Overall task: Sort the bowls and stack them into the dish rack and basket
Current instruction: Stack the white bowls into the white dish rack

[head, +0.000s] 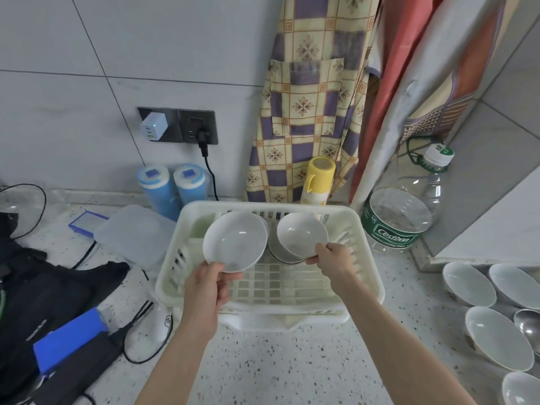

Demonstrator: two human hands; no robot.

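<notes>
Speckled terrazzo floor (277, 369) runs under everything, with grey wall tiles behind. On it sits the white plastic dish rack (369, 258), and both my arms reach over it. My left hand (206, 290) pinches the near rim of a wide white bowl (235, 241), thumb on the inside, holding it tilted up above the rack's left half. My right hand (331, 258) grips the lower rim of a smaller white bowl (301, 233), fingers curled round its edge, tilted toward me over another bowl (277, 254) already standing in the rack's back middle.

Off to my right, more white bowls (496, 336) lie on the floor, well apart from the rack, with a metal ladle (529, 325) among them. Just beyond the rack's right corner stands a large clear water bottle (409, 211) with a green label. Behind the rack are a yellow can (318, 179), two blue canisters (172, 185) and a patterned apron (309, 97) hanging down the wall. A frosted plastic lid (131, 233) lies beside the rack's left side, and black bags (43, 290) and cables fill the far left.
</notes>
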